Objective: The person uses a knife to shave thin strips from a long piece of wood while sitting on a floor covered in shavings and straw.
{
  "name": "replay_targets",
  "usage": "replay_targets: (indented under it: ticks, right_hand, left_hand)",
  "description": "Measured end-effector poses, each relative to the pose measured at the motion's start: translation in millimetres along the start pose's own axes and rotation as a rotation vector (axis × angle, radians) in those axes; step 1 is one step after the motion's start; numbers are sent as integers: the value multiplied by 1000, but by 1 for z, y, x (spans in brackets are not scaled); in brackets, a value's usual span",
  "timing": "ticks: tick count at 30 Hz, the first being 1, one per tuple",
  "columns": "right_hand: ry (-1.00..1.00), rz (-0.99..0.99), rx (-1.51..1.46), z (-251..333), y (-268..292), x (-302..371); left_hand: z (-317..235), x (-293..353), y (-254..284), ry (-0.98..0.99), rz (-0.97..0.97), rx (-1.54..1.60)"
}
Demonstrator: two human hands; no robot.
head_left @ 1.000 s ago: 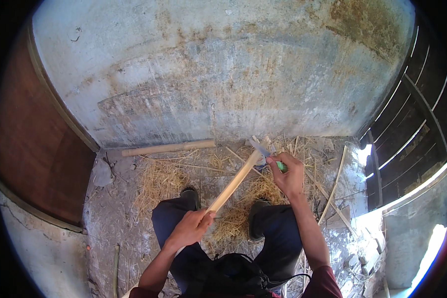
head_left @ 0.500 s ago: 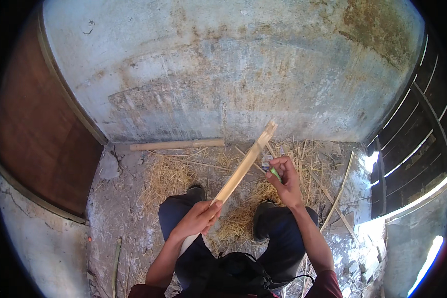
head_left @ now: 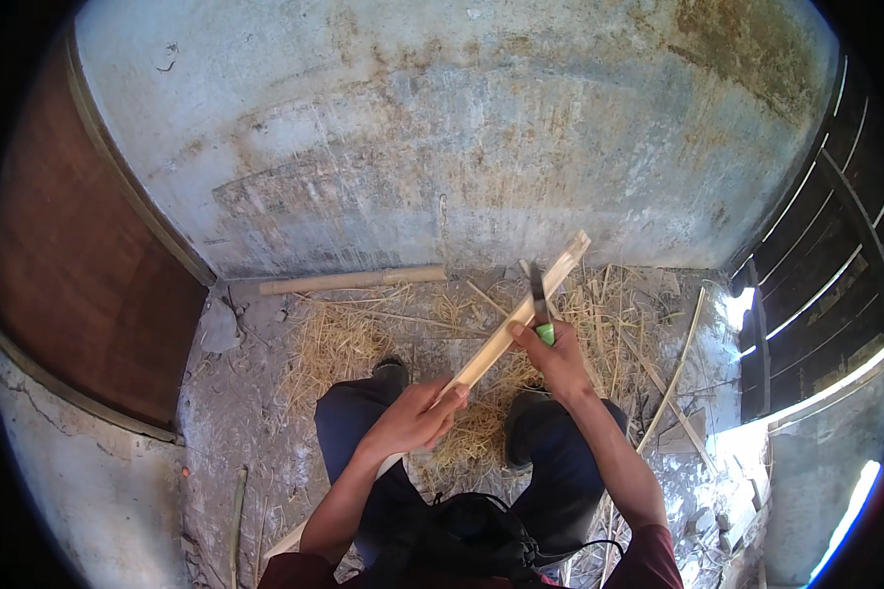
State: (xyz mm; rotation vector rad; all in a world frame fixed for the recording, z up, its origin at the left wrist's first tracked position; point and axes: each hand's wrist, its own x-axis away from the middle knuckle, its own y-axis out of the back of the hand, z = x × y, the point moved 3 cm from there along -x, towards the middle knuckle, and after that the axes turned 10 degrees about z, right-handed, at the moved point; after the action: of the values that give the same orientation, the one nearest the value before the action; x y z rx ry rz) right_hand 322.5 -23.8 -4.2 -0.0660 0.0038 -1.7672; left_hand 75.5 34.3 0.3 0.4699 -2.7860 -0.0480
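A long split bamboo strip (head_left: 487, 355) slants up and to the right in front of me, its pale inner face showing. My left hand (head_left: 414, 420) is closed round its lower part, and the strip's lower end passes beneath my left forearm. In my right hand (head_left: 560, 359) is a knife (head_left: 537, 294) with a green handle and a dark blade. The blade points away from me and crosses the strip's upper part. My right thumb lies against the strip beside the handle.
Straw-like shavings (head_left: 339, 344) cover the floor round my boots. A bamboo pole (head_left: 354, 280) lies along the base of the stained wall (head_left: 442, 147). Thin sticks (head_left: 673, 378) lie at the right, near a dark slatted panel (head_left: 820, 294). A brown door (head_left: 88, 255) stands at left.
The bamboo strip has shifted up and to the right with my left hand. My right hand has come in against it, and the knife blade now shows plainly across the strip.
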Motion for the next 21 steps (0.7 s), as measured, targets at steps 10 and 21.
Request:
replay_targets:
  ticks: [10,21]
  right_hand:
    - [221,-360,-405,3,46,8]
    - [218,-431,-548,-3,91,-2]
  left_hand:
    - [2,115,41,-193,-461,-419]
    - [26,175,75,74,-519,-706]
